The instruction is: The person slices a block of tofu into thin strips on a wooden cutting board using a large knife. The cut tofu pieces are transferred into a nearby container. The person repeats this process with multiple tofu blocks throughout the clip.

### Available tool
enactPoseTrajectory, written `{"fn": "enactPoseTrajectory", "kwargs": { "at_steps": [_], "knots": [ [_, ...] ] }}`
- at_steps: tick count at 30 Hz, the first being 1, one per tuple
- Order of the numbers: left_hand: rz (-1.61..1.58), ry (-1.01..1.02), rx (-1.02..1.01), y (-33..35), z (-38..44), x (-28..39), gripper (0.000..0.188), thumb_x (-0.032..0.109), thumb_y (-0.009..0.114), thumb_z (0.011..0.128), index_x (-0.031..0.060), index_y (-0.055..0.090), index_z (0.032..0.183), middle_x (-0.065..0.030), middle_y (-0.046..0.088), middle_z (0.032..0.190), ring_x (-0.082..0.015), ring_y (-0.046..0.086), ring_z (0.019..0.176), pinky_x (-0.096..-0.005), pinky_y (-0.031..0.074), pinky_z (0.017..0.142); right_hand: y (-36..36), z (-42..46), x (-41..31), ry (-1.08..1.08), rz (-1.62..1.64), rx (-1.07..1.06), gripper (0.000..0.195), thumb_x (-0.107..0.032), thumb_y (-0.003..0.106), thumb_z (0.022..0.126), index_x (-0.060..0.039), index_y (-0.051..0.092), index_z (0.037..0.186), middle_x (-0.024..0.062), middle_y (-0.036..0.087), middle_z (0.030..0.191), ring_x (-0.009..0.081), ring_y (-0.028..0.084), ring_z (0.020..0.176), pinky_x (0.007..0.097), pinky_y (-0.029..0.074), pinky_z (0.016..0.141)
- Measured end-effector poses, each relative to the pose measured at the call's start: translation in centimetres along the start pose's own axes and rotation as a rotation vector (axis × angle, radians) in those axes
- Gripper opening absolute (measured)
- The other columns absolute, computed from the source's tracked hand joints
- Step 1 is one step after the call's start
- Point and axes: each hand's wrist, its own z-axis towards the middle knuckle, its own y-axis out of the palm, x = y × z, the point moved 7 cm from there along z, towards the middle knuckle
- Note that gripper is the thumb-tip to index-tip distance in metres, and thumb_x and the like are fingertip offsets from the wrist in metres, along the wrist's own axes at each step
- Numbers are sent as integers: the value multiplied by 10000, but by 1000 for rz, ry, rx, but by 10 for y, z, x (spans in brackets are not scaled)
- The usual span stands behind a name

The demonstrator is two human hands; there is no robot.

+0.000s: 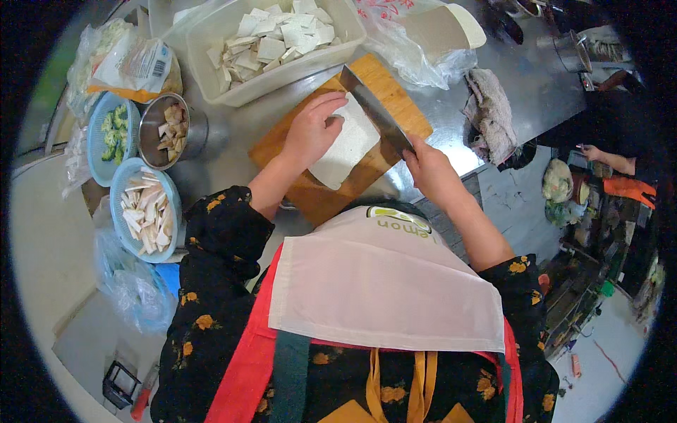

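Observation:
My right hand (435,172) grips the handle of a broad-bladed kitchen cleaver (378,111). The blade stands on edge along the right side of a flat white slab of food (346,145), which could be tofu. My left hand (316,127) lies at the slab's upper left, fingertips and thumb on it close to the blade's far end. Beneath the slab is a wooden cutting board (304,198), set at an angle on the steel table. Just beyond the board, a pale plastic tub (275,84) holds a heap of white cut squares (285,37).
Left stand a blue basket of broccoli (113,132), a steel pot of brown chunks (172,129) and a blue basket of pale strips (148,209). A plastic bag (423,47) and a towel (492,113) lie right. Another person's hand (592,152) shows far right.

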Motion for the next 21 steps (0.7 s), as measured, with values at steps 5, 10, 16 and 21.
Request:
{"fn": "enactPoseTrajectory", "kwargs": {
  "at_steps": [5, 10, 16, 21],
  "knots": [
    [57, 41, -5, -1, 1, 1, 275, 11, 558, 785, 16, 621, 1052, -113, 588, 1158, -276, 566, 1045, -338, 488, 844, -17, -11, -12, 33, -78, 12, 299, -146, 500, 910, -30, 451, 1181, 210, 617, 703, 354, 620, 621, 424, 485, 584],
    [64, 96, -19, -2, 7, 6, 238, -1, 551, 780, 14, 623, 1007, -110, 598, 1120, -285, 565, 1026, -343, 470, 876, -29, -28, -24, 37, -34, 36, 315, -119, 512, 899, -43, 447, 1198, 236, 626, 814, 417, 612, 765, 457, 485, 649],
    [103, 102, -39, -1, 9, 7, 225, -7, 555, 767, 15, 618, 981, -107, 601, 1080, -288, 567, 1006, -349, 464, 879, -27, -32, -35, 63, -82, -26, 314, -109, 517, 891, -46, 450, 1191, 242, 624, 817, 421, 609, 760, 471, 481, 641],
    [109, 97, -40, 0, 8, 7, 216, -5, 555, 767, 18, 617, 973, -105, 599, 1076, -290, 566, 1005, -354, 466, 874, -18, -32, -30, 17, -129, -12, 293, -100, 507, 882, -27, 444, 1158, 248, 618, 819, 438, 599, 750, 490, 478, 640]
  ]
}}
